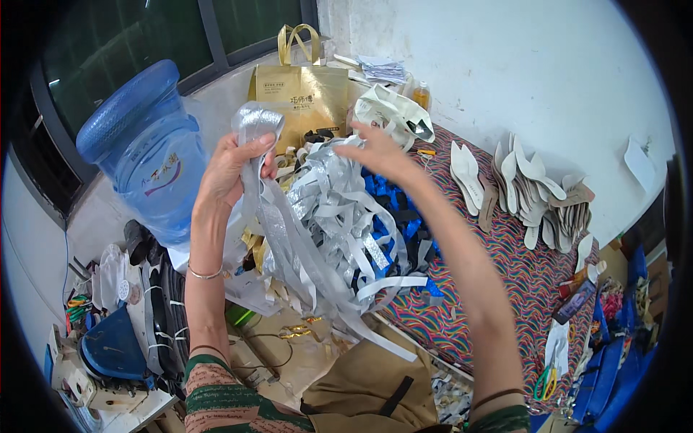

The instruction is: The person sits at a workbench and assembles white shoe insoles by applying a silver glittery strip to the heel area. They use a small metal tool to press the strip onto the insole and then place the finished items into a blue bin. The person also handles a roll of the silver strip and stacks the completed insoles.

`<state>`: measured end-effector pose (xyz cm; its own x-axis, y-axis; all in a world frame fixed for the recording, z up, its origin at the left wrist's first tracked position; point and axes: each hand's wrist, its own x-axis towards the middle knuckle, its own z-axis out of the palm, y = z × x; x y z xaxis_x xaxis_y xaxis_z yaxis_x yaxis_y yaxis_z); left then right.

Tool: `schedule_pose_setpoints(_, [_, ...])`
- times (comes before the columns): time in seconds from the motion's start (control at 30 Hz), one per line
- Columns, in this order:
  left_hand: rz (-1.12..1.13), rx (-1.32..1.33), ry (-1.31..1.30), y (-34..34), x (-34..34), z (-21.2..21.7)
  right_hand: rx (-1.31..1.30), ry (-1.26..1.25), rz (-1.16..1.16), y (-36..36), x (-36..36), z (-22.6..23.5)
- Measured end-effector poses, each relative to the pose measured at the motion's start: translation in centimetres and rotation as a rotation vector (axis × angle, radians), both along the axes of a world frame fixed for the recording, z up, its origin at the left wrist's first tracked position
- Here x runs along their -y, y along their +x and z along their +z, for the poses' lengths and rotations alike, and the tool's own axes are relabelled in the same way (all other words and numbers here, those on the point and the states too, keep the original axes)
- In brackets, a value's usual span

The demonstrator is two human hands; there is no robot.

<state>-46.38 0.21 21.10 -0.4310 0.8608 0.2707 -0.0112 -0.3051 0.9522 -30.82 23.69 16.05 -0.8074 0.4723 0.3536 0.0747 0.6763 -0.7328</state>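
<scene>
Raised at the left, my left hand (240, 164) is closed round a bunch of silver strips (281, 206). Their upper end loops over above the thumb, and the long tails hang down past the wrist. A tangled heap of silver and white strips (328, 191) lies just right of that bunch, so where one stops and the other starts is hard to see. Over the heap's upper right edge reaches my right hand (384, 153), its fingers apart, with nothing visibly gripped. Blue shiny strips (404, 216) and dark scraps show under and beside the silver ones.
A blue water bottle (155, 155) in plastic stands left, a gold bag (307, 101) behind the heap. Shoe-sole-shaped pieces (530, 180) lie on the patterned cloth (462, 289) at right. Scissors (546, 382) lie near its front right, a sewing machine (112, 346) stands lower left.
</scene>
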Motion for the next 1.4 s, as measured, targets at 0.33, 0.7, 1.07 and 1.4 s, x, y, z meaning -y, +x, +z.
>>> schedule_pose_setpoints(0.33, [0.052,0.045,-0.191,-4.1,-5.9,-2.6,-0.058,0.045,-0.194,-1.3,6.2,-15.5])
schedule_pose_setpoints(0.7, [0.042,-0.3,-0.361,-2.7,-16.4,-2.8,-0.122,0.435,-0.171,1.2,10.4,-19.7])
schedule_pose_setpoints(1.07, [0.098,-0.528,-0.645,-1.7,-26.7,-14.8,0.452,0.712,-0.09,2.8,12.8,-16.2])
schedule_pose_setpoints(1.4, [-0.144,0.027,-0.317,-0.9,-19.6,-11.1,-0.111,0.158,-0.194,9.8,3.4,-8.9])
